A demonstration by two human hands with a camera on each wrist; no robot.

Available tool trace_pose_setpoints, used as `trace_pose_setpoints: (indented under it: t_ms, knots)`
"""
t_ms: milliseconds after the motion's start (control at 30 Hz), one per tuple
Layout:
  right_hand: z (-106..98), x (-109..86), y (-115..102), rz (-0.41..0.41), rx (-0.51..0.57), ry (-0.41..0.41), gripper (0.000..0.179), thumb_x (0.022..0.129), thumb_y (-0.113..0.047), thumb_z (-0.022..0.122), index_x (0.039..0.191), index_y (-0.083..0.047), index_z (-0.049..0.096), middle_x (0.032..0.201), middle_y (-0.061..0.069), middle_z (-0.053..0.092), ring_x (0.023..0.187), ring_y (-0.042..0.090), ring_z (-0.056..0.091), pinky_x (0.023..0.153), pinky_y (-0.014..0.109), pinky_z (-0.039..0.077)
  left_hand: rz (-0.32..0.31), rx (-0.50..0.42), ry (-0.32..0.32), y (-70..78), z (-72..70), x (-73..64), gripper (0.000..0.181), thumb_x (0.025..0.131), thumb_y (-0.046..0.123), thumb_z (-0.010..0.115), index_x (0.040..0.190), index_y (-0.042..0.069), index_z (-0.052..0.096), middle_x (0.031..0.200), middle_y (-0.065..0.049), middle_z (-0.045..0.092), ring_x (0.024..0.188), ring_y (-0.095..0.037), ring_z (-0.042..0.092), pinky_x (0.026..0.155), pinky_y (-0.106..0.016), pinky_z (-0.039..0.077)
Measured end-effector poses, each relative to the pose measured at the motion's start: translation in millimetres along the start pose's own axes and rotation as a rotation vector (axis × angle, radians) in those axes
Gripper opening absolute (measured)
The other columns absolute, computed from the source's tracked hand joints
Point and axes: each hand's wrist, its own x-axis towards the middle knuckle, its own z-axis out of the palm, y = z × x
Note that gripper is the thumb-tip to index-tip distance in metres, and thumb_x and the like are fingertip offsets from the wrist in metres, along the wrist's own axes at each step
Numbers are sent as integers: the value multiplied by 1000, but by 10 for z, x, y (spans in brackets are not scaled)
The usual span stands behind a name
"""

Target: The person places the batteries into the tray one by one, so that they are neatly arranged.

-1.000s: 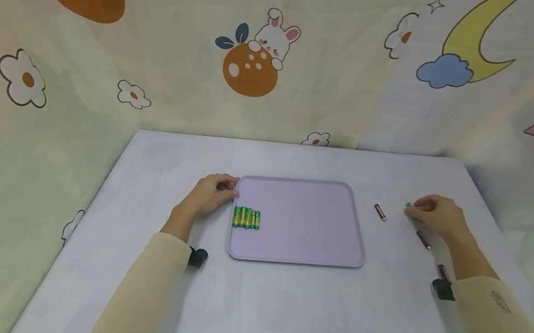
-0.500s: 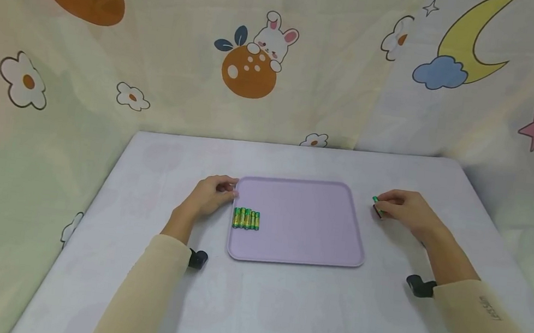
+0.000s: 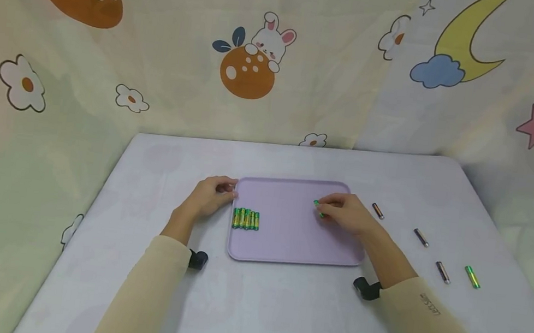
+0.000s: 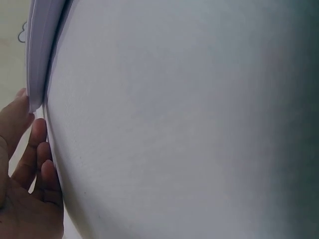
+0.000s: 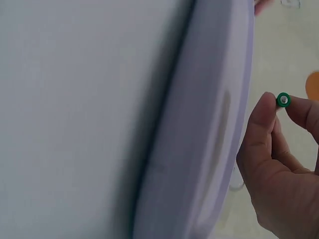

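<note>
Over the right half of the lilac tray (image 3: 287, 248), my right hand (image 3: 348, 213) pinches a green battery (image 5: 283, 100) between thumb and finger; its metal end shows in the right wrist view. My left hand (image 3: 214, 193) holds the tray's left rim near the far corner, thumb and fingers at the edge in the left wrist view. Against the tray's left side, several green batteries (image 3: 246, 219) lie side by side in a row.
Right of the tray lie dark batteries with copper-coloured parts: one near the tray (image 3: 378, 211), another (image 3: 421, 237) farther right, a third (image 3: 443, 272) nearer me. A loose green battery (image 3: 472, 277) lies at far right. A patterned cloth (image 3: 180, 58) hangs behind the table.
My right hand has carried the green battery leftward from the table's right side to over the tray, uncovering batteries there. My left hand has stayed at the tray's rim.
</note>
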Motion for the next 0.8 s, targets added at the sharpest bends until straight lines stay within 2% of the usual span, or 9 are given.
trace_pose_setpoints:
  t_ms: [167,300,500,800]
  knots:
    - [460,60,-117,-6,61,-48,35,95,-18,72,120,5,69,106,15,76,82,15,72,81,28,58,-11,9,-5,-25,-44,10,44,100,32,69,142,21,62,123,-3,65,123,-26,55,109,-48,43]
    - [712,94,-192,11,111,-71,32,94,-18,73,118,3,71,107,12,75,83,15,72,84,30,60,-12,10,-3,-37,-77,8,44,99,31,70,141,20,63,122,-4,65,120,-26,55,107,-47,44]
    - [849,134,-241,33,166,-50,29,92,-13,74,115,5,71,103,14,75,80,15,72,80,30,61,-10,7,-15,-42,-56,28,45,99,32,70,142,19,62,123,-4,65,120,-26,55,107,-47,44]
    - [954,104,-279,33,163,-58,26,94,-12,73,113,6,71,99,13,76,81,15,74,77,29,62,4,5,-23,-8,-14,39,45,100,32,69,142,17,62,123,-6,66,121,-27,56,108,-47,44]
